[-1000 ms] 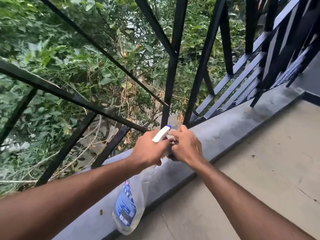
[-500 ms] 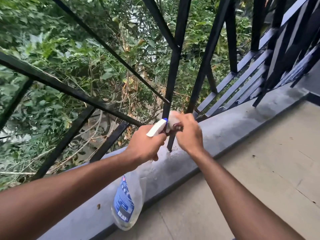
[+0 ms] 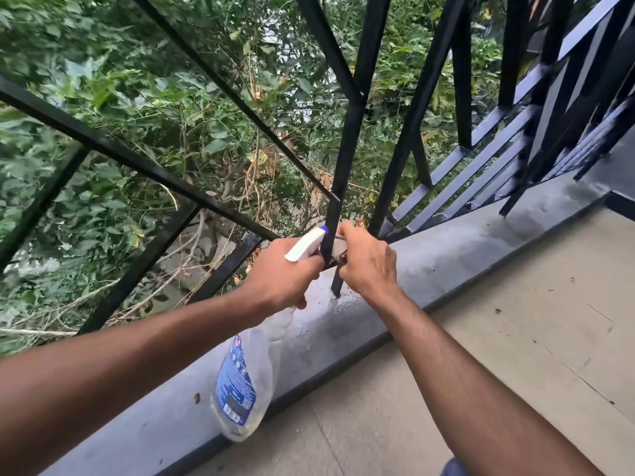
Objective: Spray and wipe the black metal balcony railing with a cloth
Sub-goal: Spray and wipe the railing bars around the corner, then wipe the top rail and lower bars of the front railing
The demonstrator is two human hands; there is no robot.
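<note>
The black metal railing [image 3: 347,142] runs along a grey ledge [image 3: 446,249]. My left hand [image 3: 285,274] grips the neck of a clear spray bottle [image 3: 245,376] with a blue label; its white nozzle [image 3: 305,249] points at a thin upright bar [image 3: 331,235]. My right hand [image 3: 369,266] holds a small cloth [image 3: 340,250] wrapped round that bar, low down just above the ledge. Most of the cloth is hidden under my fingers.
Wet patches shine on the ledge around the bar's foot [image 3: 338,304]. Tan floor tiles [image 3: 515,338] lie to the right of the ledge. Dense green foliage [image 3: 137,115] fills the space beyond the railing. More slanted bars [image 3: 498,159] crowd the far right.
Both hands have risen a little along the upright bar, the cloth sliding up from its foot. The spray bottle moved up with my left hand.
</note>
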